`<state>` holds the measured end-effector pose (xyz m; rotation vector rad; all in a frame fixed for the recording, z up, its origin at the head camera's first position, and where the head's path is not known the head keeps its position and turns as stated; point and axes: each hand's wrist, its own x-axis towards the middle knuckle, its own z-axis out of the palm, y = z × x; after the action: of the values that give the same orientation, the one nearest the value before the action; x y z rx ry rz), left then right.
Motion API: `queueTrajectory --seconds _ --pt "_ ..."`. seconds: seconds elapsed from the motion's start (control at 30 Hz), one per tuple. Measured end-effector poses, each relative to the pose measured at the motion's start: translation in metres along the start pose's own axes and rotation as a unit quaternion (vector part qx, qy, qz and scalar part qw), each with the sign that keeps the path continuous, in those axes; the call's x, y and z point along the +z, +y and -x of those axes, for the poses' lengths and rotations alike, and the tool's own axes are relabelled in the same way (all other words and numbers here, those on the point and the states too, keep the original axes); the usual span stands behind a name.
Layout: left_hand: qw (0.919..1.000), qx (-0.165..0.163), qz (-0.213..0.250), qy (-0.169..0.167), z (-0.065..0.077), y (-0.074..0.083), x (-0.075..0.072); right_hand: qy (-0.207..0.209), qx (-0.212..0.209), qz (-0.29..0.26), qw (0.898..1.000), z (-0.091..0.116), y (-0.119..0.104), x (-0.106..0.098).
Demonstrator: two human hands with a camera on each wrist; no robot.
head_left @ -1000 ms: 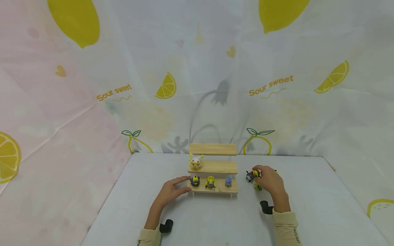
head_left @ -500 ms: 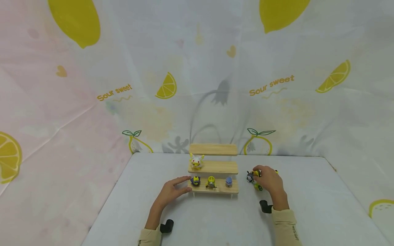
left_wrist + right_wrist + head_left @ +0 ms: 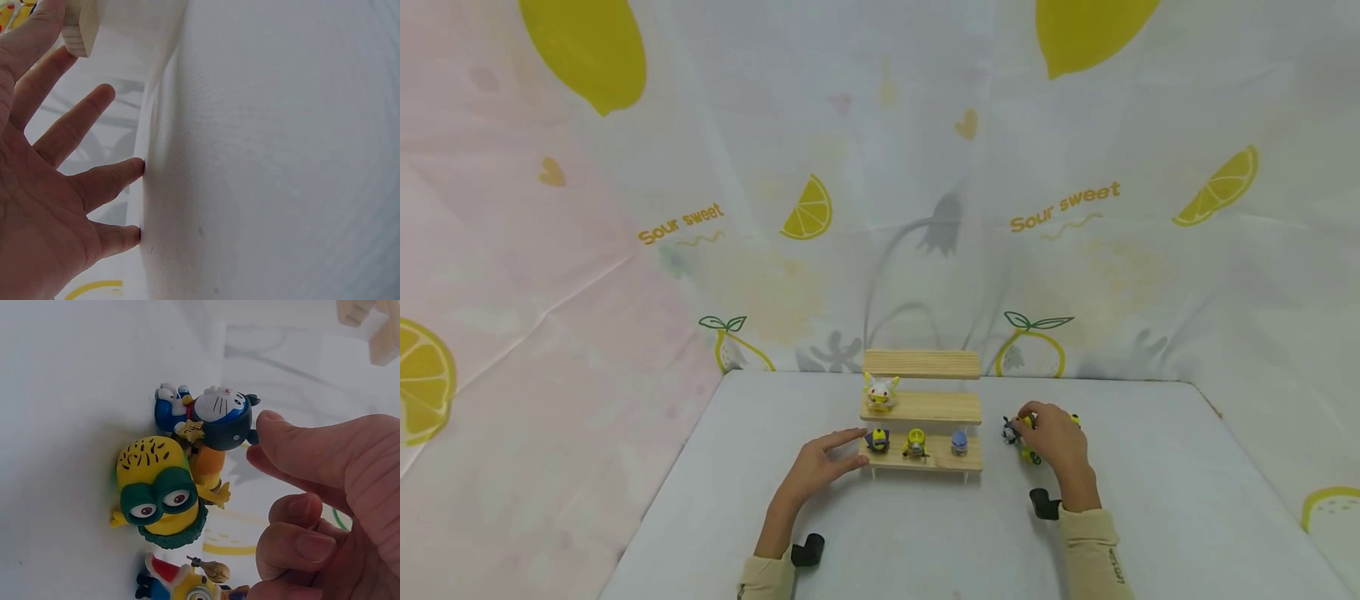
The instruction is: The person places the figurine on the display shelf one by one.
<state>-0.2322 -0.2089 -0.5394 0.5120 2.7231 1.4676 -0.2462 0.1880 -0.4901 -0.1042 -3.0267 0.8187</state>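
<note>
In the head view my left hand (image 3: 816, 467) is at the left end of a three-tier wooden shelf (image 3: 938, 406). The left wrist view shows spread fingers, with thumb and index finger at the shelf's wooden corner (image 3: 81, 37). To the right of the shelf, my right hand (image 3: 1056, 437) reaches over a cluster of toy figurines. Its thumb and index finger pinch the ear of a blue-and-white cat figurine (image 3: 219, 419) in a dark hood. Touching it is a yellow figurine with green goggles (image 3: 156, 494); a goggled figurine with a red hat (image 3: 194, 584) lies beyond.
On the bottom tier stand a dark-and-yellow figurine (image 3: 877, 440), a yellow one (image 3: 915, 443) and a blue-grey one (image 3: 959, 443). A white-and-yellow eared figurine (image 3: 881, 393) occupies the middle tier's left end. A lemon-print cloth (image 3: 910, 275) hangs behind the white table (image 3: 925, 533).
My right hand shifts very slightly at the cat figurine. My left hand stays at the shelf's end, and the shelf figurines keep their places; the head view drifts a little.
</note>
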Motion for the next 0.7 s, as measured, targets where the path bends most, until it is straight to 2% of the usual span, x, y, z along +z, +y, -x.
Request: queueTrajectory --seconds 0.7 --pt "1.0000 -0.003 0.001 -0.002 0.0000 -0.0004 -0.0001 0.005 0.012 -0.006 1.000 -0.0025 0.0004 0.0072"
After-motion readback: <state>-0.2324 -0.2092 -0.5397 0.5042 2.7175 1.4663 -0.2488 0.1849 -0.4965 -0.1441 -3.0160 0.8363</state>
